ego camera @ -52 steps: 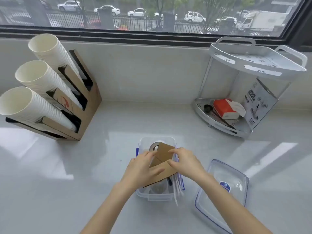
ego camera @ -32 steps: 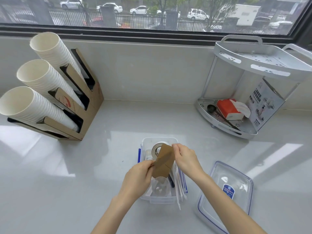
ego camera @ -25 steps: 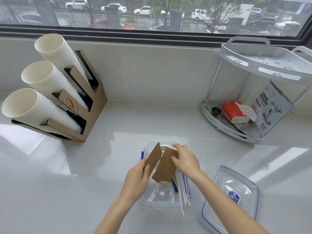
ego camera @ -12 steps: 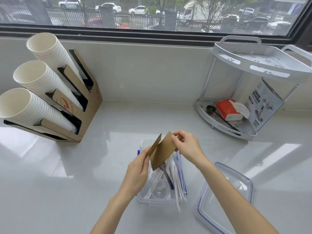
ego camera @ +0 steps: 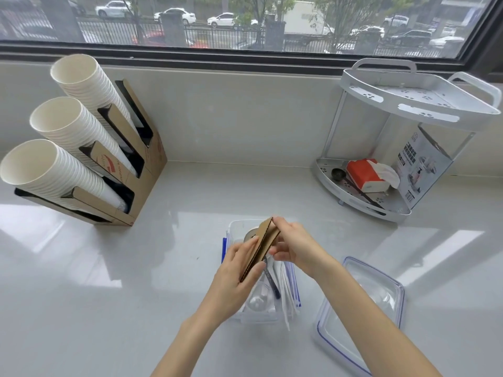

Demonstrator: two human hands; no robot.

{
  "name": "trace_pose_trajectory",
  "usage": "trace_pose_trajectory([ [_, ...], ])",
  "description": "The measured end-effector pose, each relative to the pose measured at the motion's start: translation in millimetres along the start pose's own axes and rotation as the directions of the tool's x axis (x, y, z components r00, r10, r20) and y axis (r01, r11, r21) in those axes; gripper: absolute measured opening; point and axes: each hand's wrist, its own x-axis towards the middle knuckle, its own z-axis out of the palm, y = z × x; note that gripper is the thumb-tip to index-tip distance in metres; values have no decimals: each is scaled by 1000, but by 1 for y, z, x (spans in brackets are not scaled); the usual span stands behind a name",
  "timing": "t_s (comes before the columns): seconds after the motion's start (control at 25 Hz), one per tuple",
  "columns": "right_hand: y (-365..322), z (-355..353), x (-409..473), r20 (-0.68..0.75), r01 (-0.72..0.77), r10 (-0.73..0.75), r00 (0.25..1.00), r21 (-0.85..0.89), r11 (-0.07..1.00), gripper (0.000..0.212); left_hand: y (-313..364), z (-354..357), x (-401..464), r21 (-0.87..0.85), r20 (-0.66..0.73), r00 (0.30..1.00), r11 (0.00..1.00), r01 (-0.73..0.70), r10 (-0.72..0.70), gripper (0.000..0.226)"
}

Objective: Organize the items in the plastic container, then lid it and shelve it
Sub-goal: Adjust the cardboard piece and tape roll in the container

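Over the container (ego camera: 236, 227), left hand (ego camera: 237, 273) & right hand (ego camera: 295, 247) both pinch the cardboard sleeves (ego camera: 261, 247), pressed flat together. Best slot them edge-down along the container wall, w/ lid (ego camera: 362, 314) waiting right of it.

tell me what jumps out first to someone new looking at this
Two hands, left hand and right hand, hold a folded brown card over a clear box at the counter's near middle. Three slanted stacks of white cups fill a cardboard rack at far left. The box's lid lies on the counter to its right.
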Motion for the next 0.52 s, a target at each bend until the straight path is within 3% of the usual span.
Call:
trace_pose_trajectory([
  [0.12, 3, 1, 0, 28, 17, -17, 999, 22, 1000, 43, 6, -1, -2, -56, -10, 1000, 998, 19, -20, 33],
  [0.24, 9, 4, -1, 84, 77, -86, 993, 104, 992, 34, 9, -4, -2, -154, -30, 997, 986, 61, -66, 30],
  [0.4, 18, 9, -1, 123, 97, -95, 988, -12, 995, 48, 10, -6, -5, -181, 12, 995, 979, 97, -97, 32],
  [0.52, 16, 14, -1, 68, 111, -107, 992, -50, 993, 43, 12, -8, -6, -149, 52, 993, 982, 114, -107, 39],
])
